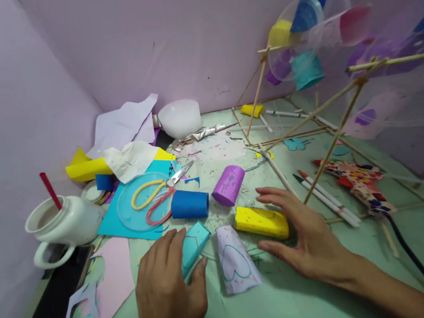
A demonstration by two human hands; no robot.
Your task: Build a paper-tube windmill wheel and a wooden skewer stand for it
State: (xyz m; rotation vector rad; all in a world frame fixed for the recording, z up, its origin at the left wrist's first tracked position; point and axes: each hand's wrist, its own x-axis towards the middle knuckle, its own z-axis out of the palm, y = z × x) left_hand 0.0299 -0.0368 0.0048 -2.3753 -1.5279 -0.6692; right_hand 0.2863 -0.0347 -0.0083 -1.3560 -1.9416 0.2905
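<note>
My left hand (171, 287) is closed round a light-blue paper tube (195, 244) with a line drawn on it, thumb on the near side and fingers on the far side. My right hand (301, 238) curves about the right end of a yellow paper tube (261, 222), its thumb and fingers apart; whether it touches the tube is unclear. Between the hands lies a pale lilac paper tube (237, 261) with a green heart drawn on it. Just beyond are a purple paper tube (229, 185) with markings and a dark blue one (190, 204).
Scissors (161, 190) rest on a clear plastic lid atop blue paper (112, 224). At left, a white mug (68, 223) holds a red straw. On the right, a stick frame (334, 151) carries plastic cups and coloured paper; white markers (329, 200) lie below it.
</note>
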